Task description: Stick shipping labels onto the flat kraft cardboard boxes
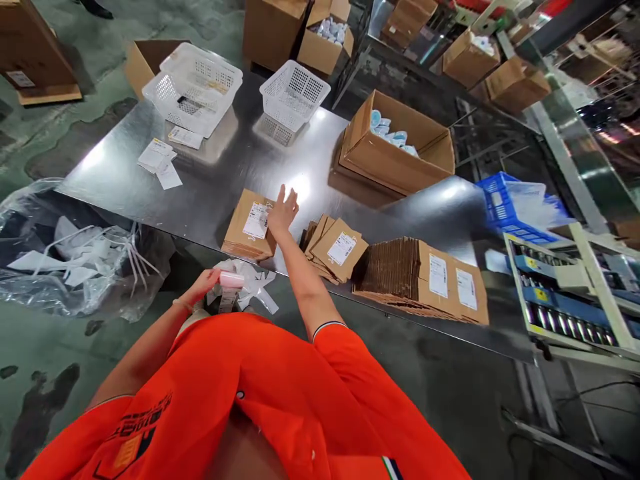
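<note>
My left hand (203, 284) is at the table's near edge, its fingers closed on a small pink tube (231, 279). Clear plastic wrapping (255, 283) and a small printed item lie just beyond it. My right hand (283, 212) is raised with its fingers spread, holding nothing. Its heel is at the corner of a small labelled cardboard box (249, 225), and contact cannot be told. To its right lies a loose pile of flat labelled cartons (336, 249).
The steel table (210, 193) holds a bundled stack of flattened cartons (420, 281), an open carton of blue-and-white items (395, 143), white plastic baskets (193, 87), and papers (159, 162). A plastic bag (65, 260) sits left of the table, with a blue crate (510, 210) and machinery to the right.
</note>
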`<state>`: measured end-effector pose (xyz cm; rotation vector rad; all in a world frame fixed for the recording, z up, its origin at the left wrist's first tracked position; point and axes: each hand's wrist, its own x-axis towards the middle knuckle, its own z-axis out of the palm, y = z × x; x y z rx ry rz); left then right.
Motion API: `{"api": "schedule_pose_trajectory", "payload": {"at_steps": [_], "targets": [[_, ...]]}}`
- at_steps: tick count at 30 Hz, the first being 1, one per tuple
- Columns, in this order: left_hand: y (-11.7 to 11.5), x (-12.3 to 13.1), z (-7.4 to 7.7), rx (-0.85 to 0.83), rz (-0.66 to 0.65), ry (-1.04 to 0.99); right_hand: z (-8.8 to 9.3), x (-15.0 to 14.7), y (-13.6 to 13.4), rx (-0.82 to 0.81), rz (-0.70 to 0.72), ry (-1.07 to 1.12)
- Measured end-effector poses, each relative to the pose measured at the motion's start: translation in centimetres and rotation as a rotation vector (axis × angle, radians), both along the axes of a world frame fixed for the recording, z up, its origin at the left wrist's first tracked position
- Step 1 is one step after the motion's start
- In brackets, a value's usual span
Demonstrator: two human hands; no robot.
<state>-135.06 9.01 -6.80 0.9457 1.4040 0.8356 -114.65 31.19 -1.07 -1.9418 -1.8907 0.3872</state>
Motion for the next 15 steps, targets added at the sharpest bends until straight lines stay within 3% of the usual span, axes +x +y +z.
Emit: {"api": "schedule_pose_trajectory", "payload": {"at_steps": [3,5,7,10,15], "targets": [[1.2,-0.9,1.6,0.116,0.023,0.210,-0.9,-2.3,-2.2,-0.038,0.296,-0.058],[3.3,-0.7,2.9,0.198,0.053,0.361,-1.3,-2.7,-2.8,-0.110,0.378,-0.060],[5.7,-0.1,3.9,0.218,0.060,0.455,-1.3,-1.6,-2.9,-0.154,0.257,-0.044],[7.8,1.2,4.5,0.196,0.017,0.517,-1.0,1.4,-3.1,-0.174,-0.070,0.016],[6.8,4.0,3.9,0.279,-0.084,0.391,-0.9,6.7,-5.1,-0.308,-0.231,0.213]]}}
